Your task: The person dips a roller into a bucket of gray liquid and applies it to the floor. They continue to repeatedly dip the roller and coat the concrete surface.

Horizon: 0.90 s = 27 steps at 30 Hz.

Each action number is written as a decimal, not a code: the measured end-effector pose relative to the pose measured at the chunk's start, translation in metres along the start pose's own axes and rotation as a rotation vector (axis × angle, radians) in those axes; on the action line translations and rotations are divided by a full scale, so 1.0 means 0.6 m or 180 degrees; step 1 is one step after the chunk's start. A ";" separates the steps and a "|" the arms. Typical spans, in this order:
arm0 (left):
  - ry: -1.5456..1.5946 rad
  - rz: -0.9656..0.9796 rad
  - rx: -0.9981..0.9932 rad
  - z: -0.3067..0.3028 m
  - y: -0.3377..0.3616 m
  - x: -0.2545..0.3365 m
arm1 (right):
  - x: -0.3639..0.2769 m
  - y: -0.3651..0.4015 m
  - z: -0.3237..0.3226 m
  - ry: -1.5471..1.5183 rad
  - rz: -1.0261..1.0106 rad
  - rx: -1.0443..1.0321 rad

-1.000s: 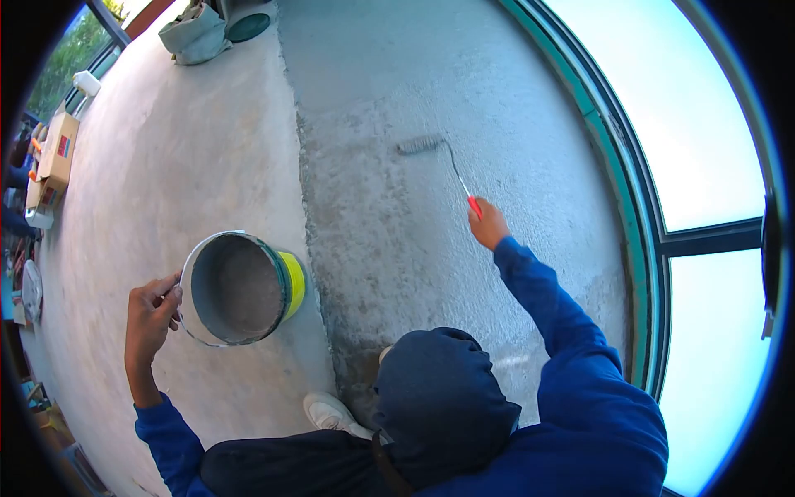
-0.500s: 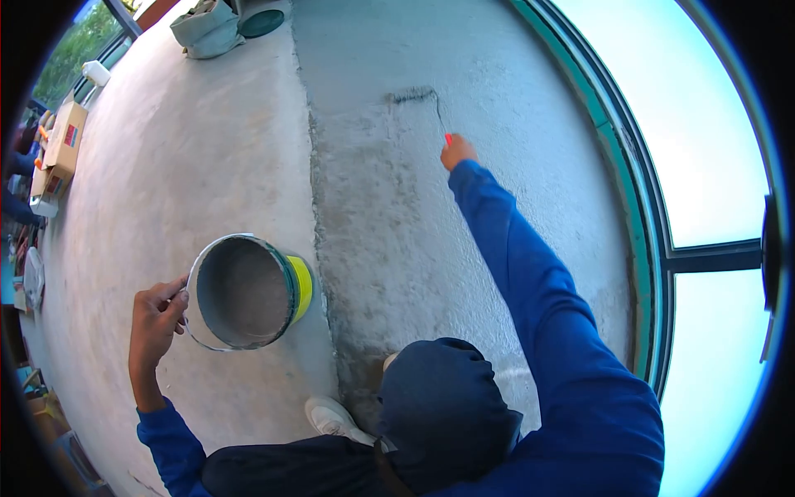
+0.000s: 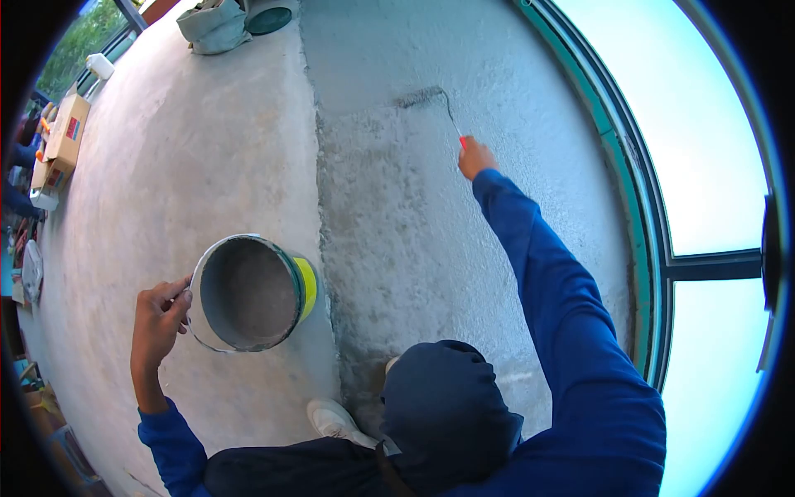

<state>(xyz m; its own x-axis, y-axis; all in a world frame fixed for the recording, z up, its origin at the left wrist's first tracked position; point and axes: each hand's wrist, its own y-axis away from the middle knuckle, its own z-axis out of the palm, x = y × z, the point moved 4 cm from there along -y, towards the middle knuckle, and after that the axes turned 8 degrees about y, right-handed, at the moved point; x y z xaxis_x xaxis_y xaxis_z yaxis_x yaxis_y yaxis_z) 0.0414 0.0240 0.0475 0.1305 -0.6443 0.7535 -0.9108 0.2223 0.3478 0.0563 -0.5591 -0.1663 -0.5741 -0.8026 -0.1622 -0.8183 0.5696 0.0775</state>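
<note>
Bucket (image 3: 248, 291), one, in left hand (image 3: 157, 321); roller (image 3: 422, 97), one, in right hand (image 3: 477, 158).

Grey paint roller (image 3: 420, 98) pressed flat on wet floor (image 3: 397, 232); yellow-sided bucket (image 3: 248, 291) open, grey-smeared inside.

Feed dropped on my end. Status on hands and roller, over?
Right hand shut on roller, arm stretched, head down on coated floor. Left hand grips bucket rim. Sack and green tub beyond, left of roller.

The right hand (image 3: 476, 157) has pushed the roller (image 3: 421, 97) farther forward, arm outstretched.
</note>
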 end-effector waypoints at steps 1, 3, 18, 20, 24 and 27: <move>-0.0017 0.0006 -0.0012 0.000 0.001 0.003 | 0.007 0.032 -0.012 0.0065 -0.0034 -0.0019; -0.0016 0.0025 -0.0031 0.001 0.004 0.010 | 0.023 0.083 -0.030 0.0173 -0.0080 -0.0044; -0.0044 0.0061 -0.0061 0.002 0.005 0.020 | 0.003 0.128 0.006 -0.1253 -0.0334 0.0001; -0.0062 -0.0002 -0.0026 0.002 0.003 0.018 | -0.022 0.066 0.027 -0.1083 -0.0366 0.0190; 0.0037 -0.0089 0.0037 0.001 -0.003 0.001 | -0.101 -0.048 0.021 -0.0828 -0.0055 0.0065; 0.0042 -0.0075 0.0062 -0.001 -0.002 0.001 | -0.130 -0.092 0.016 -0.0861 -0.0054 0.0059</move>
<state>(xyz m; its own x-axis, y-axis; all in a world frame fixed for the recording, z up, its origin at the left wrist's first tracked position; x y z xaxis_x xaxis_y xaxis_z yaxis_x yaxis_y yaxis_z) 0.0427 0.0237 0.0476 0.1571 -0.6394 0.7526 -0.9149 0.1927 0.3547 0.1464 -0.5264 -0.1675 -0.5293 -0.7369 -0.4204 -0.8255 0.5617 0.0548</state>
